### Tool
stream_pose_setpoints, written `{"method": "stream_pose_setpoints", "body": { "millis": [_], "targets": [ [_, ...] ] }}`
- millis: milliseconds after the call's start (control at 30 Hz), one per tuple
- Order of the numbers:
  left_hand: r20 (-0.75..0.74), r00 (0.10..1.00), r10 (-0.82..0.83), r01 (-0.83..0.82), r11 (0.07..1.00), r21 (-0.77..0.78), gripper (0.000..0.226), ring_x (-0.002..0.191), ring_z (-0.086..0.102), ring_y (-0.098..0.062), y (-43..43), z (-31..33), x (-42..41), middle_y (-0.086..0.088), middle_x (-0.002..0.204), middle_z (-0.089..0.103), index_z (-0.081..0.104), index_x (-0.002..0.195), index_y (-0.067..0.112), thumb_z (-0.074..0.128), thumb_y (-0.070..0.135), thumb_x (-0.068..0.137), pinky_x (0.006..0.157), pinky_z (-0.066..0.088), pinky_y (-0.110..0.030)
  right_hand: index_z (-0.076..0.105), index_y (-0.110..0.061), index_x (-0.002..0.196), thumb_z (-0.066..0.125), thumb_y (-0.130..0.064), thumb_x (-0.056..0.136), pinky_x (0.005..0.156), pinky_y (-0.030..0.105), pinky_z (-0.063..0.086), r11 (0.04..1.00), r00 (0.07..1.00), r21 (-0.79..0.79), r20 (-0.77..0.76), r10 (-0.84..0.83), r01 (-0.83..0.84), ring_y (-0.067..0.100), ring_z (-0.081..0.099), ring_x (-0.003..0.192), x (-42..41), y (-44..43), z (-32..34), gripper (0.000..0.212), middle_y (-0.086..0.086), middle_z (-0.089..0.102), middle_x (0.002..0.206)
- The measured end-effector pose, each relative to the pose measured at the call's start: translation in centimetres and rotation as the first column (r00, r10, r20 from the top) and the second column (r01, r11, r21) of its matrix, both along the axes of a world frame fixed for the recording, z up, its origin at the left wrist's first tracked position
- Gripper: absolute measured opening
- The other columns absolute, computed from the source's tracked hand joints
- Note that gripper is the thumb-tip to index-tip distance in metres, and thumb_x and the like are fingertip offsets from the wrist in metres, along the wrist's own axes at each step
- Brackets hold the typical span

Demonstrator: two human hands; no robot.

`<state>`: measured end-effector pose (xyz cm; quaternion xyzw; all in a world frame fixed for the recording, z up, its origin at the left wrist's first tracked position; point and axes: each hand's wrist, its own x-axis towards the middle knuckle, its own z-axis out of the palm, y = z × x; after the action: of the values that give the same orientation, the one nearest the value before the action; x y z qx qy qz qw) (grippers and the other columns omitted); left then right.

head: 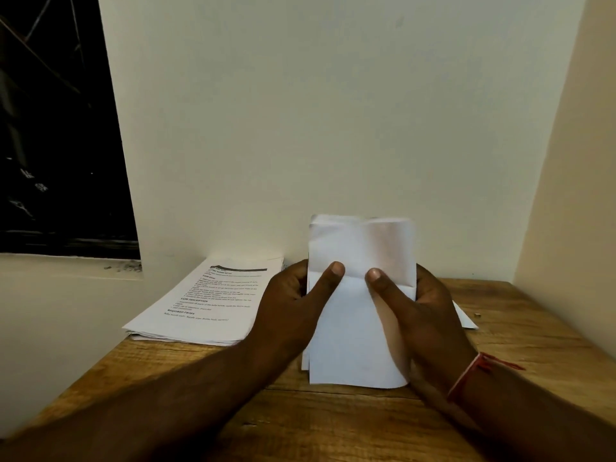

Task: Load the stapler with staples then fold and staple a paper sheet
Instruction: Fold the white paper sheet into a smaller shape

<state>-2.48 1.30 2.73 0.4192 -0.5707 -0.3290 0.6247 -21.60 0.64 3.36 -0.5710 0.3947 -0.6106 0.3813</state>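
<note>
A folded white paper sheet (358, 315) is held upright above the wooden table (300, 418), in the middle of the head view. My left hand (290, 301) grips its left edge, thumb pressed on the front near the fold line. My right hand (416, 308) grips the right edge the same way, with its thumb on the front. The fingers of both hands are hidden behind the sheet. No stapler or staples show in the frame.
A stack of printed sheets (206, 301) lies on the table's back left corner. Another white paper (466, 320) pokes out behind my right hand, with a tiny object (478, 315) beside it. Walls close in at the back and right; a dark window (56, 128) is at left.
</note>
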Motion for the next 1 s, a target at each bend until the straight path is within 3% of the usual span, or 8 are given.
{"method": "stream_pose_setpoints", "body": {
  "millis": [100,233,300,367,467,633,800,1000],
  "targets": [
    [-0.163,0.981,-0.102,0.100,0.995,-0.020,0.036,0.089,0.081,-0.023,-0.6,1.3,1.4,-0.008,0.099,0.084,0.076,0.107,0.014,0.080,0.048,0.096,0.072,0.065,-0.036,0.080,-0.023,0.113,0.084,-0.036,0.088,0.091,0.056,0.067,0.994,0.989,0.049,0.114,0.090,-0.096,0.027,0.085,0.093,-0.6,0.0,1.0,0.029,0.003,0.087,0.104],
    [-0.270,0.916,-0.296,0.280,0.955,-0.099,0.053,0.107,0.076,-0.033,-1.2,3.0,3.8,-0.026,0.128,0.076,0.068,0.146,0.020,0.071,0.044,0.098,0.092,0.063,-0.047,0.079,-0.012,0.122,0.080,-0.028,0.092,0.098,0.059,0.064,0.958,0.954,0.113,0.180,0.241,-0.264,0.037,0.083,0.103,-1.0,0.2,1.3,0.034,0.013,0.085,0.114],
    [-0.253,0.904,-0.345,0.324,0.938,-0.122,0.057,0.106,0.077,-0.028,-1.1,3.6,4.5,-0.017,0.123,0.079,0.061,0.156,0.024,0.067,0.040,0.102,0.092,0.064,-0.043,0.080,-0.012,0.123,0.080,-0.028,0.091,0.102,0.061,0.061,0.939,0.940,0.132,0.178,0.292,-0.317,0.040,0.082,0.107,-1.0,0.3,1.0,0.035,0.016,0.084,0.118],
    [-0.222,0.907,-0.357,0.336,0.933,-0.125,0.055,0.093,0.079,-0.016,-0.7,3.9,4.6,-0.003,0.104,0.082,0.054,0.160,0.021,0.062,0.032,0.107,0.085,0.066,-0.032,0.081,-0.014,0.122,0.079,-0.027,0.093,0.103,0.061,0.061,0.925,0.930,0.144,0.166,0.329,-0.353,0.040,0.081,0.108,-0.8,0.4,0.9,0.032,0.016,0.083,0.119],
    [-0.217,0.896,-0.387,0.370,0.922,-0.116,0.043,0.073,0.077,-0.004,-0.2,4.0,4.5,0.008,0.077,0.078,0.051,0.157,0.014,0.041,0.011,0.115,0.074,0.063,-0.019,0.083,-0.017,0.119,0.079,-0.029,0.092,0.103,0.059,0.061,0.911,0.919,0.149,0.161,0.361,-0.384,0.039,0.081,0.109,-0.7,0.5,0.8,0.029,0.015,0.083,0.120],
    [-0.229,0.889,-0.395,0.381,0.919,-0.105,0.044,0.096,0.082,-0.010,-0.7,3.7,4.6,0.002,0.106,0.085,0.066,0.141,0.014,0.057,0.020,0.098,0.080,0.065,-0.023,0.081,-0.015,0.125,0.077,-0.029,0.095,0.101,0.058,0.062,0.903,0.908,0.154,0.202,0.368,-0.400,0.041,0.081,0.110,-0.8,0.3,0.8,0.033,0.017,0.082,0.123],
    [-0.244,0.902,-0.356,0.340,0.934,-0.106,0.042,0.096,0.081,-0.011,-0.9,3.4,4.6,0.002,0.106,0.084,0.072,0.134,0.015,0.061,0.023,0.095,0.080,0.065,-0.023,0.080,-0.015,0.126,0.075,-0.030,0.098,0.096,0.057,0.065,0.897,0.902,0.169,0.225,0.368,-0.408,0.041,0.081,0.108,-0.6,0.5,0.7,0.032,0.017,0.083,0.120],
    [-0.281,0.910,-0.305,0.287,0.952,-0.103,0.032,0.096,0.083,-0.016,-0.8,3.3,4.2,-0.006,0.109,0.086,0.089,0.112,0.020,0.064,0.024,0.093,0.079,0.066,-0.025,0.080,-0.013,0.125,0.076,-0.032,0.098,0.093,0.056,0.066,0.891,0.894,0.188,0.269,0.357,-0.413,0.043,0.081,0.106,-0.4,0.7,0.8,0.033,0.018,0.083,0.118]
  ]
}}
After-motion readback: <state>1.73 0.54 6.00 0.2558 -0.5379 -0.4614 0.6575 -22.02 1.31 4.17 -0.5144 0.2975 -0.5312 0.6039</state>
